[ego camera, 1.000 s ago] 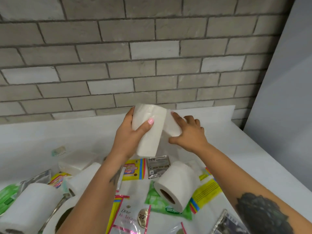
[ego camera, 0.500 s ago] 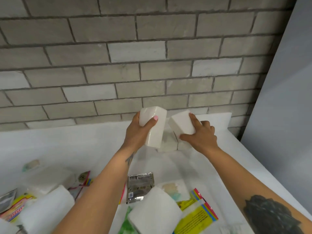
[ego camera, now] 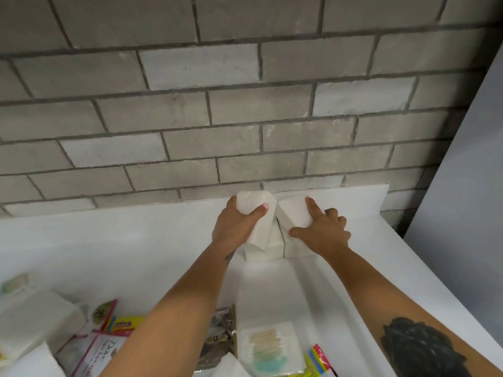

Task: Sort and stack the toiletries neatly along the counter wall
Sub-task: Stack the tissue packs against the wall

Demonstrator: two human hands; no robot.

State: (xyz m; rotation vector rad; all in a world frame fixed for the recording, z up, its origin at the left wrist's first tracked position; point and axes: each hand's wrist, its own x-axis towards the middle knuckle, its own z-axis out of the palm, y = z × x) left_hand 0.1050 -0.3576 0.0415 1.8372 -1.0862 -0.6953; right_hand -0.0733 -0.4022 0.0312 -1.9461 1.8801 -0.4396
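Two hands work at the far edge of the white counter (ego camera: 136,240), close to the grey brick wall (ego camera: 245,118). Left hand (ego camera: 239,227) is curled round a white wrapped pack (ego camera: 257,210), thumb across its front and fingers behind, holding it upright and slightly tilted. Right hand (ego camera: 321,229) lies on a second white pack (ego camera: 295,216) just to the right, forefinger stretched along the top, thumb spread along the near side, the other fingers bent at the knuckle; it presses rather than grips. Both packs touch or nearly touch at their upper edges. Beneath and between them sit more white packs (ego camera: 272,246) on the counter, right by the low white ledge that runs along the foot of the wall; how many I cannot tell.

Nearer the camera lie loose toiletries: a pastel-printed tissue pack (ego camera: 268,349), a dark foil sachet (ego camera: 220,322) partly hidden by the left forearm, a Dove sachet (ego camera: 100,352), a yellow sachet (ego camera: 126,322), a striped yellow packet (ego camera: 318,360), and blurred white packs (ego camera: 32,319) at the near left.
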